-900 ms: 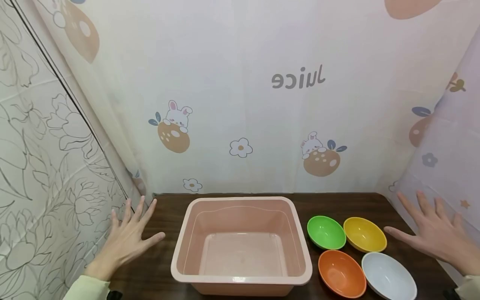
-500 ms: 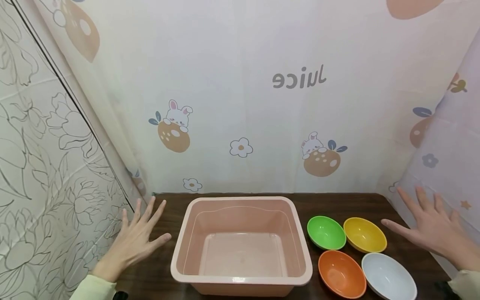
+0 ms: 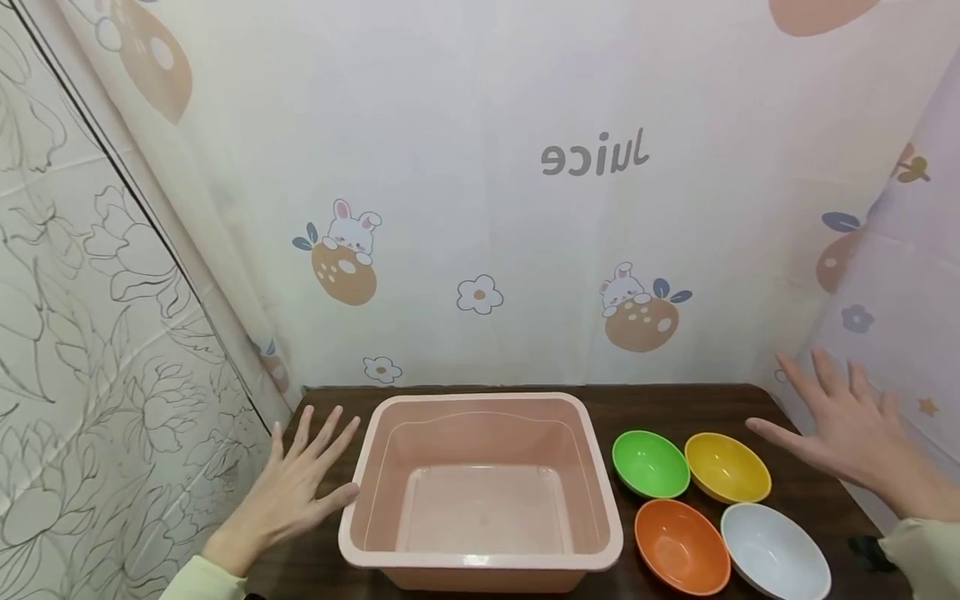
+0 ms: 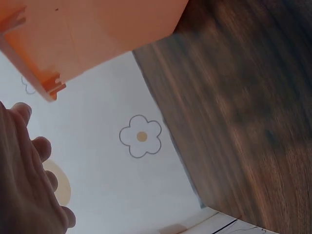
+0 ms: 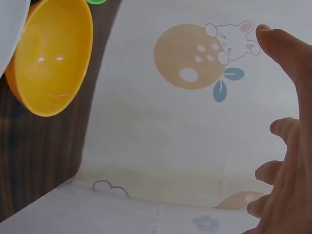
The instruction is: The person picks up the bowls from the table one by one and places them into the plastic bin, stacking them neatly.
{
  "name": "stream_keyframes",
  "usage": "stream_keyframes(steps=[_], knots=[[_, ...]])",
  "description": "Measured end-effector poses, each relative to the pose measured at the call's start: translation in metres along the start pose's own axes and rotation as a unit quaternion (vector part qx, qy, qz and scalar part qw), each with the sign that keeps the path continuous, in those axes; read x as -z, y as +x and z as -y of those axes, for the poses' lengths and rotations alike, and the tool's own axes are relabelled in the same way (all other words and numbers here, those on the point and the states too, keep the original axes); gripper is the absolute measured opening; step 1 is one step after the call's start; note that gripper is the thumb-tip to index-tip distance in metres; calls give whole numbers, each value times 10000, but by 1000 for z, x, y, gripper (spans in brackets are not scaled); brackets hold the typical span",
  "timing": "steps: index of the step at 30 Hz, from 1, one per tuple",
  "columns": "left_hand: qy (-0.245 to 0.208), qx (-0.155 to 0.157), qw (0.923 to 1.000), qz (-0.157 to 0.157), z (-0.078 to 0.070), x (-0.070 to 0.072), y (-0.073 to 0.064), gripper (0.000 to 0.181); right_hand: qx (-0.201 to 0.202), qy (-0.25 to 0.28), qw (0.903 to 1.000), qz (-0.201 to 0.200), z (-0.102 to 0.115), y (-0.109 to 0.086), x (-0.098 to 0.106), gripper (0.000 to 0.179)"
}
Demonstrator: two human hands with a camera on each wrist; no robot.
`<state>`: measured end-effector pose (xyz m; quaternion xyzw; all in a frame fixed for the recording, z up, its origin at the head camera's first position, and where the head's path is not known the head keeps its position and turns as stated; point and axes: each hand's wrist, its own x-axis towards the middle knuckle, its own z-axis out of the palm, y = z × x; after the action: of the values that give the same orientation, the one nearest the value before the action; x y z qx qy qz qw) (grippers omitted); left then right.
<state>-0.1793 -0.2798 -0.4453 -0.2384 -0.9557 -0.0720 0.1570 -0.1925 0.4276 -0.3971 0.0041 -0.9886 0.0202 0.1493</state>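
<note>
My left hand (image 3: pixel 296 492) is spread beside the left side of a pink plastic basin (image 3: pixel 480 560), its thumb tip right at the rim in the head view. Fingers extended and holding nothing, my right hand (image 3: pixel 855 429) hovers beyond the right-hand bowls. Nearest to it is a yellow bowl (image 3: pixel 727 468). A green bowl (image 3: pixel 651 465) sits left of the yellow one. In front of these are an orange bowl (image 3: pixel 682 547) and a white bowl (image 3: pixel 776 552). The right wrist view also shows the yellow bowl (image 5: pixel 53 58), well apart from the hand.
A dark wood-grain table (image 3: pixel 330 550) carries the basin and bowls. Behind it hangs a pale curtain (image 3: pixel 480 208) with rabbit and fruit prints. Another curtain (image 3: pixel 90 333) with line-drawn flowers closes off the left side, and a pale one (image 3: pixel 907 333) the right.
My left hand has moved right, toward the basin. My right hand has shifted slightly left and up. The basin and bowls stay in place.
</note>
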Motion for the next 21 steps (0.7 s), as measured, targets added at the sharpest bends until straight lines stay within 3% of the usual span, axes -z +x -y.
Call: stream_keyframes(steps=[11, 21], knots=[[-256, -348, 9990, 75, -4, -2, -2, 73, 191, -138, 9997, -22, 12, 10, 4, 120], [-333, -655, 9973, -59, -9, -7, -4, 69, 600, 449, 9971, 91, 23, 16, -2, 114]])
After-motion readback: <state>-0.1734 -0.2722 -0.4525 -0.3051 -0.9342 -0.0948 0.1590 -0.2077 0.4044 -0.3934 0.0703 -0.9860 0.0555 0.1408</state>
